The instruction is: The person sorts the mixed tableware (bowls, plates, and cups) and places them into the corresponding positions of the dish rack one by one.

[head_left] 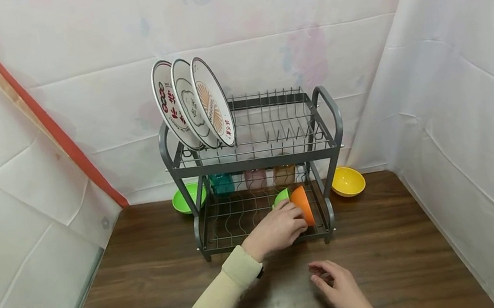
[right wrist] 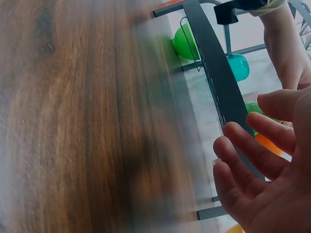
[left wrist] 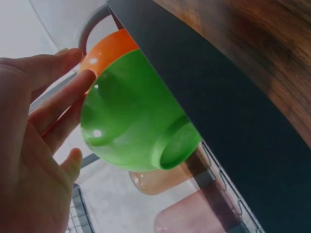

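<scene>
My left hand (head_left: 281, 225) reaches into the right side of the rack's lower tier. There a green bowl (left wrist: 131, 111) stands on its side, beside an orange bowl (head_left: 302, 206) that is also on edge. In the left wrist view the fingers (left wrist: 65, 99) are loosely extended at the green bowl's rim, with one fingertip appearing to touch it; none wraps round the bowl. My right hand (head_left: 340, 288) hovers over the table in front of the rack, fingers loosely bent and holding nothing.
The dark two-tier dish rack (head_left: 258, 163) carries three white plates (head_left: 213, 101) upright at upper left. Teal (head_left: 221, 184), pink (head_left: 256, 179) and amber (head_left: 284, 174) cups sit at the lower back. A green bowl (head_left: 181, 201) and a yellow bowl (head_left: 348, 182) flank the rack on the wooden table (head_left: 150, 273).
</scene>
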Motion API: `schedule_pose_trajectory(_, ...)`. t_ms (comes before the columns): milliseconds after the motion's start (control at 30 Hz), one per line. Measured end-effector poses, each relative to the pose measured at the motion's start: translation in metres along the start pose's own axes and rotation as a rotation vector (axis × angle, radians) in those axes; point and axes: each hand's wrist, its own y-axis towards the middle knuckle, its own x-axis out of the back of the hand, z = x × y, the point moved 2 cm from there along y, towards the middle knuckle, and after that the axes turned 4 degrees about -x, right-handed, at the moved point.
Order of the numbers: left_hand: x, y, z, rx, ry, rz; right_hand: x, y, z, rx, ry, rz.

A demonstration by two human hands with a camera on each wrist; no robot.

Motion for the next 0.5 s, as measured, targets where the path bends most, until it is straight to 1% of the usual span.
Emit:
schedule_pose_trajectory(100, 0.004, -0.003, -0.004, -0.017, -0.007, -0.014, 0.002, 0.002, 0.000, -0.007, -0.006, -0.020)
schedule_pose_trajectory(200, 0.007, -0.005, -0.008, -0.025, -0.040, -0.021, 0.005, 0.004, -0.001, -0.012, -0.018, -0.049)
schedule_pose_trajectory(267, 0.008, -0.006, -0.013, -0.026, -0.085, -0.023, 0.007, 0.006, -0.002, -0.012, -0.023, -0.069)
schedule_pose_trajectory(400, 0.010, -0.012, -0.022, -0.012, -0.207, -0.041, 0.016, 0.011, -0.004, 0.001, -0.041, -0.115)
schedule_pose_trajectory(500, 0.011, -0.019, -0.030, 0.001, -0.265, -0.060, 0.025, 0.015, -0.006, 0.018, -0.068, -0.157)
